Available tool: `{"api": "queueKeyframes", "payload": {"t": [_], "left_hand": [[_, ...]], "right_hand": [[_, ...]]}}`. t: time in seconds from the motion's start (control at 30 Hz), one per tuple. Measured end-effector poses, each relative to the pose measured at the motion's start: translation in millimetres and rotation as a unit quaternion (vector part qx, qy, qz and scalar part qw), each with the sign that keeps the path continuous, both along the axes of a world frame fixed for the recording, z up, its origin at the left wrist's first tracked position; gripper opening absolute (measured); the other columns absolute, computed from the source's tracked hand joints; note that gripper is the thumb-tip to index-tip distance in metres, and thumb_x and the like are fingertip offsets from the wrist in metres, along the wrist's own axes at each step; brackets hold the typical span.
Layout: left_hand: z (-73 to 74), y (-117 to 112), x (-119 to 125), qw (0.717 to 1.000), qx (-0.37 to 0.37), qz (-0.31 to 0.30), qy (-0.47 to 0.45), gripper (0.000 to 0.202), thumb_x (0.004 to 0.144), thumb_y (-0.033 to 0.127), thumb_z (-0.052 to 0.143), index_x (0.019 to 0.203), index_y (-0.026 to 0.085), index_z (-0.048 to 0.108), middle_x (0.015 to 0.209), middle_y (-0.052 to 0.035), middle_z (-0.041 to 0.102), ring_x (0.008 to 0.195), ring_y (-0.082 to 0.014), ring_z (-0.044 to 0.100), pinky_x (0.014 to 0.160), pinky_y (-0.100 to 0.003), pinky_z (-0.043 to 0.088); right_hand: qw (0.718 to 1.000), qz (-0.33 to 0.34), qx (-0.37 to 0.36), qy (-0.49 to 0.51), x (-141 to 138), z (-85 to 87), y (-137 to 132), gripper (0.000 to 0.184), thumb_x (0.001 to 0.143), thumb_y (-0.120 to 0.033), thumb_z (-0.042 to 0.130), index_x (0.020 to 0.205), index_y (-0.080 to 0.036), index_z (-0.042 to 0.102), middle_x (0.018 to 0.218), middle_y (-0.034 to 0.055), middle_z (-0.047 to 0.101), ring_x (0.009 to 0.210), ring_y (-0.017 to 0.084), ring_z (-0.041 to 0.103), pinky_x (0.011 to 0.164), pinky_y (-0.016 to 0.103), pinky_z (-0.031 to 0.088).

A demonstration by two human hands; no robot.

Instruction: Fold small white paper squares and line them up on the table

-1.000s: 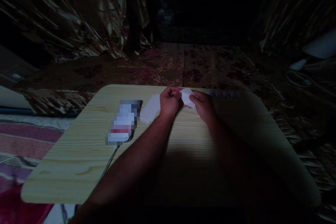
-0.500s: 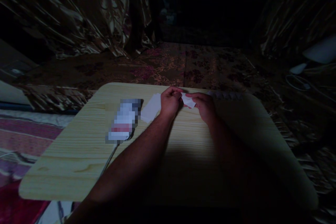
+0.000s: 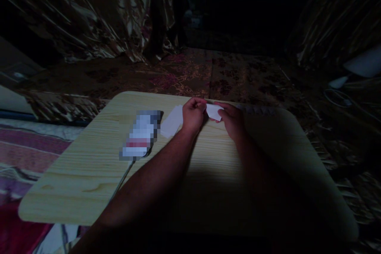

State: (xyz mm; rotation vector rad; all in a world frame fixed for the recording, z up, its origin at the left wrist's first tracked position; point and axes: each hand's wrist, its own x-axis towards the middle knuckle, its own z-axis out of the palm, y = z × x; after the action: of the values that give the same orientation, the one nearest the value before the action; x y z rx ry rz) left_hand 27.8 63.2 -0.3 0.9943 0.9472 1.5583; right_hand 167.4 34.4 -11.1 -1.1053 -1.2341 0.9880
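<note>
Both my hands meet near the far edge of a light wooden table (image 3: 89, 166). My left hand (image 3: 193, 115) is closed in a pinch on one end of a small white piece of paper (image 3: 213, 112). My right hand (image 3: 233, 121) pinches the paper's other end, fingers curled. The paper is held just above the tabletop between the two hands. A flat stack of white paper sheets (image 3: 172, 122) lies on the table just left of my left hand.
A blurred-out phone-like object (image 3: 139, 137) lies left of the sheets, with a cable (image 3: 122, 178) running toward the near edge. A patterned carpet (image 3: 208, 75) and shiny drapes (image 3: 89, 20) surround the table. White items (image 3: 363, 63) sit at the right. The scene is dim.
The white paper between my hands looks smaller and flatter than a second ago. Both hands stay close together at the same spot; the view has shifted slightly.
</note>
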Motion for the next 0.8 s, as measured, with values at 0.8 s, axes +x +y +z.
{"api": "queueKeyframes", "payload": {"t": [0.8], "left_hand": [[8.0,-7,2,0.994,-0.011,-0.102,-0.045,0.045,0.064,0.026,0.082,0.100,0.018,0.056,0.069,0.0026,0.069,0.053,-0.0139,0.063,0.056,-0.028,0.054]], "right_hand": [[0.999,-0.036,0.014,-0.024,-3,5.7,-6,0.038,0.083,-0.034,0.061,0.116,-0.022,0.077,0.088,0.0033,0.078,0.069,0.016,0.070,0.062,0.028,0.056]]}}
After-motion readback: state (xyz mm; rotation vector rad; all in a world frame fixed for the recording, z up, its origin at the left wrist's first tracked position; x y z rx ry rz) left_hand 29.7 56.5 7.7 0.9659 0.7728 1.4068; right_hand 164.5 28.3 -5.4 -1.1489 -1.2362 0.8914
